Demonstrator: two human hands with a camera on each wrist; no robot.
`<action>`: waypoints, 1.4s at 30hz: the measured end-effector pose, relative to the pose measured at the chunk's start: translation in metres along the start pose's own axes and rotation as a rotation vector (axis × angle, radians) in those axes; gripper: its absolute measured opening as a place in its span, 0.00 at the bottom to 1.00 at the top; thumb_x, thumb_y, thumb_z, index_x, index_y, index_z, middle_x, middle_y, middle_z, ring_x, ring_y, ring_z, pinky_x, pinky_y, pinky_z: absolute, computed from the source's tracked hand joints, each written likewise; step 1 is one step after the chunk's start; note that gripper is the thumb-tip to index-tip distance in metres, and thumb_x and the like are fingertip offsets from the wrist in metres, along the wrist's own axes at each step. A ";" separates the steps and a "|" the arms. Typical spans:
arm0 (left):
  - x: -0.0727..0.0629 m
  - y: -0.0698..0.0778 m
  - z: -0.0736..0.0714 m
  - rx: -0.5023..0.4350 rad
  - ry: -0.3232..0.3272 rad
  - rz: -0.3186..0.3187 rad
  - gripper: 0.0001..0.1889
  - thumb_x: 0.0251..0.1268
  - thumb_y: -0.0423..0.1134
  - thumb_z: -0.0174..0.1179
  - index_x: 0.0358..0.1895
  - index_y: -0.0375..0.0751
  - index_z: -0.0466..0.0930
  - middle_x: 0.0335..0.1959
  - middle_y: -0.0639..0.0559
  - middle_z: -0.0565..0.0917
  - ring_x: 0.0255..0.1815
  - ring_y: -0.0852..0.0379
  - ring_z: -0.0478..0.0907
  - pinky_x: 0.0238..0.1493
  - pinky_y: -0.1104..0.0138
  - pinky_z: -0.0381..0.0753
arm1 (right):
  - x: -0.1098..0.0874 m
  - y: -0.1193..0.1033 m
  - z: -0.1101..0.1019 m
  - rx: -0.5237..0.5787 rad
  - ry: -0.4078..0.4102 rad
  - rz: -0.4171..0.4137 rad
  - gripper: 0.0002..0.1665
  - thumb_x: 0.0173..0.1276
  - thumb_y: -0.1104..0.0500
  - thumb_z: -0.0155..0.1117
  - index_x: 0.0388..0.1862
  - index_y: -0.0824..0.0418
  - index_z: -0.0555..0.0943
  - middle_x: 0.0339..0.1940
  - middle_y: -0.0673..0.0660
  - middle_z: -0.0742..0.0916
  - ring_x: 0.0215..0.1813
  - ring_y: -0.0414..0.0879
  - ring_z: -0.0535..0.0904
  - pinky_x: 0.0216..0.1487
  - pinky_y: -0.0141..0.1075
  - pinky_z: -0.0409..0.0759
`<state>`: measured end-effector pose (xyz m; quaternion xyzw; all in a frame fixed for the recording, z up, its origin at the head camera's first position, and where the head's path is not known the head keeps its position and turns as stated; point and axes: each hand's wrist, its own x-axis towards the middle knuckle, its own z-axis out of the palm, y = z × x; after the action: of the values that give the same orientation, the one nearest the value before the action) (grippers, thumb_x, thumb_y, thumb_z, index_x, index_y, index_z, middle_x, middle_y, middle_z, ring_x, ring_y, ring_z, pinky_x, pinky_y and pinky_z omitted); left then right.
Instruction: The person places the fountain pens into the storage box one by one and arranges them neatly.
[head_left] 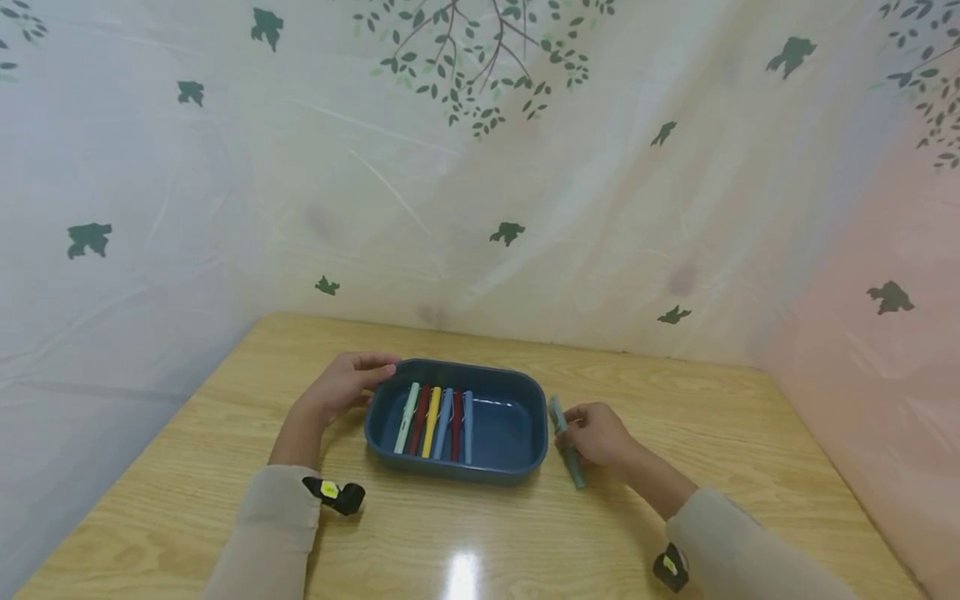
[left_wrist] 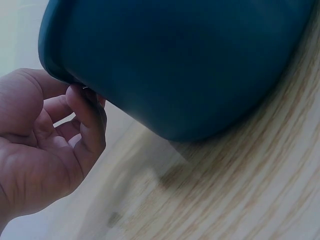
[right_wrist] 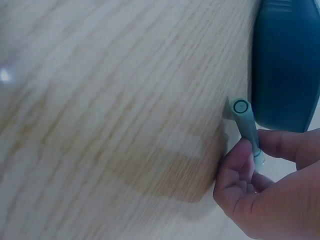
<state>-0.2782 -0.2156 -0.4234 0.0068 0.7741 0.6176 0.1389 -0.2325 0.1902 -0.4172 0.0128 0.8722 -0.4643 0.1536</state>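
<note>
A dark blue rectangular tray [head_left: 510, 429] sits on the wooden table. Inside its left part several capped pens [head_left: 432, 423] lie side by side: pale green, dark red, yellow and blue ones. My left hand [head_left: 343, 388] holds the tray's rim at the far left corner; in the left wrist view its fingertips [left_wrist: 82, 102] are bent up under that rim. Just outside the tray's right wall, my right hand [head_left: 600, 433] pinches a grey-green pen [head_left: 572, 468] between thumb and fingers. The round end of this pen [right_wrist: 241, 106] faces the right wrist camera.
The wooden table [head_left: 720, 433] spreads out around the tray. Behind it hangs a pale curtain [head_left: 420, 200] printed with green leaves and birds. Black wrist cameras sit at both cuffs. A bright light reflection shows on the tabletop in front of the tray.
</note>
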 end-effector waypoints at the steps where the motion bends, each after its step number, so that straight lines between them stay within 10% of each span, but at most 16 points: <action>1: 0.000 0.000 0.000 0.000 -0.002 0.000 0.22 0.77 0.47 0.60 0.66 0.39 0.78 0.59 0.42 0.83 0.53 0.49 0.81 0.50 0.59 0.82 | 0.000 0.000 -0.001 0.014 0.000 -0.002 0.19 0.69 0.69 0.63 0.57 0.76 0.78 0.37 0.59 0.89 0.31 0.45 0.79 0.28 0.34 0.78; 42: -0.003 0.002 -0.001 0.000 -0.013 0.019 0.24 0.78 0.46 0.59 0.68 0.36 0.76 0.60 0.41 0.82 0.50 0.51 0.81 0.50 0.61 0.82 | 0.012 -0.050 -0.047 0.215 -0.024 -0.073 0.30 0.76 0.60 0.64 0.73 0.67 0.69 0.53 0.60 0.84 0.48 0.45 0.83 0.54 0.48 0.81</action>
<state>-0.2759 -0.2163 -0.4204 0.0183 0.7729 0.6190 0.1381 -0.2644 0.1985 -0.3557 -0.0079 0.8152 -0.5608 0.1448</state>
